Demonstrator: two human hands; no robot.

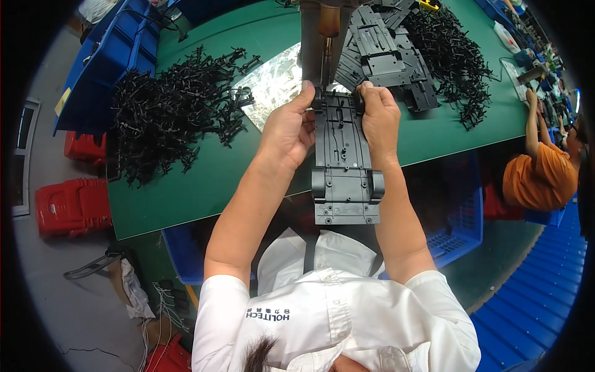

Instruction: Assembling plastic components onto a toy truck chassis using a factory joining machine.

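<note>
A long black plastic chassis plate [343,149] is held between my two hands, its far end under the vertical tool of a bench machine [327,37]. My left hand [288,127] grips the left side of that far end, thumb on top and fingers curled. Opposite it, my right hand [379,121] pinches the right side with the thumb forward. Toward me, the plate's near end, with rounded arches on both sides, sticks out past the table edge. The exact meeting point of tool and plate is hidden.
On the green table [204,198], a heap of small black plastic parts [167,111] lies left and another heap [452,62] right. Stacked chassis plates [381,46] stand behind my right hand. Blue bins [108,59], red stools [74,208] and a person in orange [542,177] are around.
</note>
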